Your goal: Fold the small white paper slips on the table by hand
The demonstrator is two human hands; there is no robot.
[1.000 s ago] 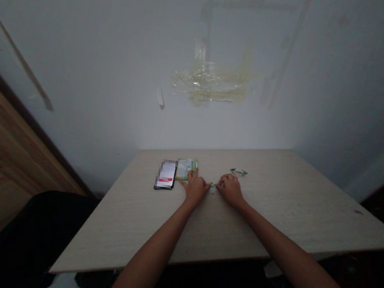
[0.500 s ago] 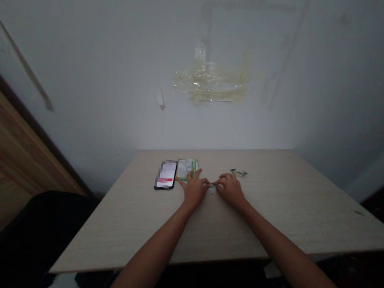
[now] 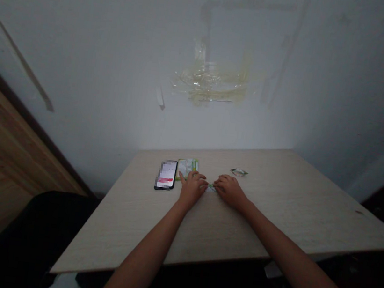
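A small green-and-white piece, apparently folded paper (image 3: pixel 211 187), lies on the table between my two hands. At its left end is my left hand (image 3: pixel 192 190), with thumb and index finger on the edge and the other fingers spread toward the packet. My right hand (image 3: pixel 231 191) has its fingers bunched together on the right end. Both hands rest low against the tabletop, and the fingertips hide the ends of the piece. Just beyond my left fingers lies a flat green-and-white printed packet or sheet (image 3: pixel 188 165). A similar small folded piece (image 3: pixel 239 172) sits beyond my right hand.
A phone (image 3: pixel 166 174) with a lit screen lies left of the packet. The pale wooden table (image 3: pixel 235 244) stands against a wall (image 3: pixel 118 58) bearing clear tape (image 3: pixel 210 82). Something black (image 3: pixel 40 223) stands beside the table's left edge.
Both hands have shifted slightly on the small piece, and the fingers of my left hand have drawn in from the packet. The right fingers are more bunched. Phone and packet have stayed put.
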